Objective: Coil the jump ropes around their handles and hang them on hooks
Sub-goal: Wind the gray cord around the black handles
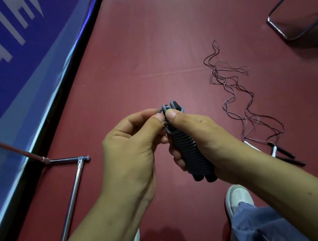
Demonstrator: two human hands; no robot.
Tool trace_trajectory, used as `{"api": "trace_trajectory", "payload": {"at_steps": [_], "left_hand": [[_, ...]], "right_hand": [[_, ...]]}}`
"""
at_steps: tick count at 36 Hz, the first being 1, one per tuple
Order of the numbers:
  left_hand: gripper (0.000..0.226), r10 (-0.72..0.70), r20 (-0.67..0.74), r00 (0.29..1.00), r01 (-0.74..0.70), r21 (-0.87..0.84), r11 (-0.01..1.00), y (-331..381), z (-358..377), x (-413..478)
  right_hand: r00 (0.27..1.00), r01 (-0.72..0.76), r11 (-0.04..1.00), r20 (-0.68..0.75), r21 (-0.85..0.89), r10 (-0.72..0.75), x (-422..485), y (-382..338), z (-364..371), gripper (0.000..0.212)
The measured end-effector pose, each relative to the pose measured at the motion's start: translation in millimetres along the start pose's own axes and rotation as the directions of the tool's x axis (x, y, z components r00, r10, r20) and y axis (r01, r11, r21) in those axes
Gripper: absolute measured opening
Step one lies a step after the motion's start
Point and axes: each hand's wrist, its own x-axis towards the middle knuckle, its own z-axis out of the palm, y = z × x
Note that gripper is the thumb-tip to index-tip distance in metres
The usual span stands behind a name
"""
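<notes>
The right hand (200, 135) hides much of the coiled jump rope (190, 152), fingers curled round it. Its long axis runs away, tilted left. The left hand (131, 144) pinches the rope end at top, above the floor (145, 51).

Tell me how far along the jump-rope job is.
Done: one grey rope is wound round its black handles. In hand: right hand grips it, left hand pinches the top loop. Left: hanging it, plus the loose ropes lying uncoiled on the floor.
</notes>
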Motion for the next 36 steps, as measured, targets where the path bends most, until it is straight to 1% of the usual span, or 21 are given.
{"api": "trace_trajectory", "payload": {"at_steps": [3,5,8,13,16,21,24,26,27,29,32,34,36], "left_hand": [[0.007,-0.043,-0.018,0.999,0.041,-0.073,0.996,1.0,1.9,-0.1],[0.007,-0.037,-0.010,0.999,0.036,-0.073,0.997,1.5,2.5,1.0],[0.009,0.016,0.015,1.000,-0.016,-0.016,1.000,1.4,0.8,3.5],[0.017,0.136,0.098,0.986,-0.151,0.155,0.976,0.3,-8.2,6.9],[0.011,0.130,0.155,0.979,-0.153,0.148,0.977,1.2,-11.4,9.9],[0.006,0.115,0.166,0.979,-0.141,0.148,0.979,1.5,-14.0,10.7],[0.010,0.109,0.207,0.972,-0.150,0.193,0.970,4.9,-16.3,14.8],[0.020,0.129,0.266,0.955,-0.213,0.316,0.925,14.1,-21.6,21.3],[0.021,0.136,0.311,0.941,-0.260,0.402,0.878,20.8,-23.8,24.1],[0.015,0.103,0.413,0.905,-0.332,0.534,0.778,33.3,-27.0,27.5],[0.012,0.022,0.500,0.866,-0.394,0.655,0.645,41.4,-27.7,27.5],[0.010,0.006,0.527,0.850,-0.449,0.717,0.534,41.1,-27.3,28.1],[0.009,0.023,0.519,0.854,-0.470,0.753,0.461,40.1,-27.6,29.3]], "right_hand": [[1.000,0.001,1.000,0.006,0.002,-0.001,1.3,1.8,0.2,0.044],[1.000,0.008,1.000,0.016,0.005,-0.008,2.0,1.6,0.6,0.044],[0.999,0.013,1.000,0.038,-0.002,-0.013,1.9,-0.1,0.7,0.045],[0.994,-0.027,0.999,0.104,-0.042,0.031,-1.7,-2.8,-2.8,0.049],[0.989,-0.068,0.997,0.129,-0.029,0.071,-3.8,-4.4,-4.2,0.047],[0.973,-0.155,0.987,0.168,-0.046,0.160,-6.0,-8.1,-6.8,0.049],[0.960,-0.192,0.979,0.192,-0.070,0.202,-6.4,-9.5,-10.3,0.048],[0.962,-0.194,0.974,0.170,-0.120,0.213,-6.8,-9.9,-11.3,0.048],[0.967,-0.184,0.971,0.149,-0.154,0.207,-6.9,-9.5,-11.3,0.046],[0.978,-0.151,0.961,0.106,-0.231,0.179,-6.5,-8.1,-10.3,0.040],[0.986,-0.117,0.936,0.070,-0.333,0.148,-6.1,-5.5,-9.7,0.034],[0.986,-0.125,0.915,0.051,-0.384,0.156,-6.9,-4.2,-9.5,0.034],[0.988,-0.131,0.900,0.021,-0.416,0.153,-6.8,-2.4,-8.4,0.037]]}}
